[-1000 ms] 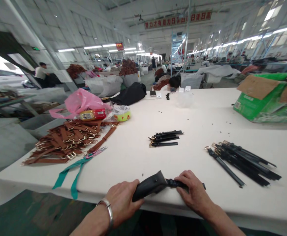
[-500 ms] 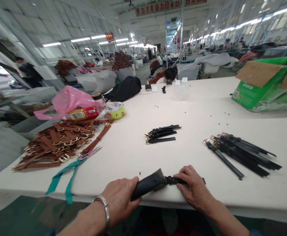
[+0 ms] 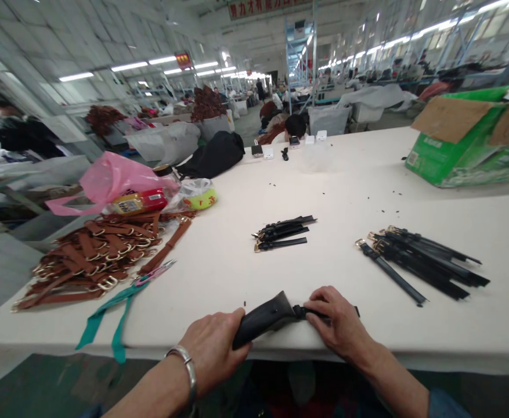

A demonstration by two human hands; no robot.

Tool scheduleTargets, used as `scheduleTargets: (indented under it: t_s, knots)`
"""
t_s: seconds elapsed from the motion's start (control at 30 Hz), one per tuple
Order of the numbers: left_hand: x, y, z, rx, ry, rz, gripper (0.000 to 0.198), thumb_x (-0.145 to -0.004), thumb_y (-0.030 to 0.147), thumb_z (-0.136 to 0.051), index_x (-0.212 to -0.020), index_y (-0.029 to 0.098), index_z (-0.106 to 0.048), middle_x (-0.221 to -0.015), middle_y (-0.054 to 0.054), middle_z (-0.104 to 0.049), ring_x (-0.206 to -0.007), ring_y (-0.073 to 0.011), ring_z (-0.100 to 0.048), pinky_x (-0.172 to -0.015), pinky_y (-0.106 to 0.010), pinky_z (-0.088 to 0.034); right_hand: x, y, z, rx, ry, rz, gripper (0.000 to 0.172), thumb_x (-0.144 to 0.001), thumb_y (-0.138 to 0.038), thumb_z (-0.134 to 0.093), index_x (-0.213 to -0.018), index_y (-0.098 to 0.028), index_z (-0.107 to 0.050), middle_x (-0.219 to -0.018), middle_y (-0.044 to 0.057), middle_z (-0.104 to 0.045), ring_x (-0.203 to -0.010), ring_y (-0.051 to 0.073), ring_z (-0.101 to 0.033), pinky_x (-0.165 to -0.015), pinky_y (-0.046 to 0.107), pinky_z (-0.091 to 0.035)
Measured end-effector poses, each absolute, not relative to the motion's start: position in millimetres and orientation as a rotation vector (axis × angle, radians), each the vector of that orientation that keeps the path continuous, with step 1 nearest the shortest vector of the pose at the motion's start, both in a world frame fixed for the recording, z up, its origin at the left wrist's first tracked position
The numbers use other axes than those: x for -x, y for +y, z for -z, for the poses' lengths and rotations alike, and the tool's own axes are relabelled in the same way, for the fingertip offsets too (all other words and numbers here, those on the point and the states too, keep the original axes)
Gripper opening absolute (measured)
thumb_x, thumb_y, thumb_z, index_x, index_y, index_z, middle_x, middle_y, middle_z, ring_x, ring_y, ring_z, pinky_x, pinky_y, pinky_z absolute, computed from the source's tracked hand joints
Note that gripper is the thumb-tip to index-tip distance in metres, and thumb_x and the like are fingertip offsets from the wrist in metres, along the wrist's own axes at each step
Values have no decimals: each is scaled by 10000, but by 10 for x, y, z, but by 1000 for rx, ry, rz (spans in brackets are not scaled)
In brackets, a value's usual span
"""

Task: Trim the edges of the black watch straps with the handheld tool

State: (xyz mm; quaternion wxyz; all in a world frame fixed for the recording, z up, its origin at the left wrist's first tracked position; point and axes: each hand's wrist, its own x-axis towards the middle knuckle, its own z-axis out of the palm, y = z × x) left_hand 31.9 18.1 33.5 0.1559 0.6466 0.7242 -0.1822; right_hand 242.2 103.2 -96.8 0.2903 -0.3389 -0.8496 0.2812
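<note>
My left hand (image 3: 215, 342), with a silver bangle at the wrist, is closed around a thick black piece (image 3: 265, 316) that widens toward its right end. I cannot make out its exact kind. Against that wide end lies the near end of a short black strap (image 3: 299, 312). My right hand (image 3: 335, 319) pinches this strap, and its tail shows past the fingers. Farther up the table is a small bunch of black buckle straps (image 3: 280, 232). To the right lies a larger bunch of black straps (image 3: 423, 261) with gold buckles, one strap (image 3: 389, 271) lying at its left side.
Brown straps (image 3: 93, 249) with gold rings are heaped at the left, near scissors (image 3: 154, 274) and a teal ribbon (image 3: 110, 307). Behind them are a pink bag (image 3: 110, 177) and a black cloth bundle (image 3: 215, 155). A green carton (image 3: 441, 157) stands at the back right. A person's head (image 3: 295, 125) shows beyond the table.
The view has shifted slightly, so most things sit a little farther left and higher. My right hand has edged toward the black piece along the strap; my left hand's grip is the same.
</note>
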Motion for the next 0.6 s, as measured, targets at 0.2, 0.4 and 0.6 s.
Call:
scheduleTargets:
  t_s: [0.2, 0.4, 0.6]
  knots:
    - [-301, 187, -362, -1871, 2055, 524, 273, -713, 374, -429, -904, 214, -542, -858, -78, -630, -821, -251, -587, -697, -345, -443, -2326, 999, 943, 906, -2342, -611, 173, -768, -166, -494, -851, -242, -626, -845, 48, -554, -800, 183, -457, -697, 338, -356]
    - [-301, 189, -348, -1875, 2066, 502, 272, -710, 385, -438, -898, 217, -543, -845, -74, -631, -804, -244, -588, -686, -339, -444, -2276, 985, 872, 908, -2346, -649, 111, -747, -125, -472, -719, -185, -562, -797, 37, -545, -792, 173, -452, -719, 334, -326]
    - [-269, 170, -293, -1917, 2069, 473, 265, -708, 391, -444, -889, 223, -542, -837, -68, -631, -792, -238, -588, -674, -332, -446, -2204, 1142, 725, 813, -2120, -1210, 185, -795, -177, -408, -622, -182, -473, -839, 6, -556, -798, 143, -489, -732, 295, -375]
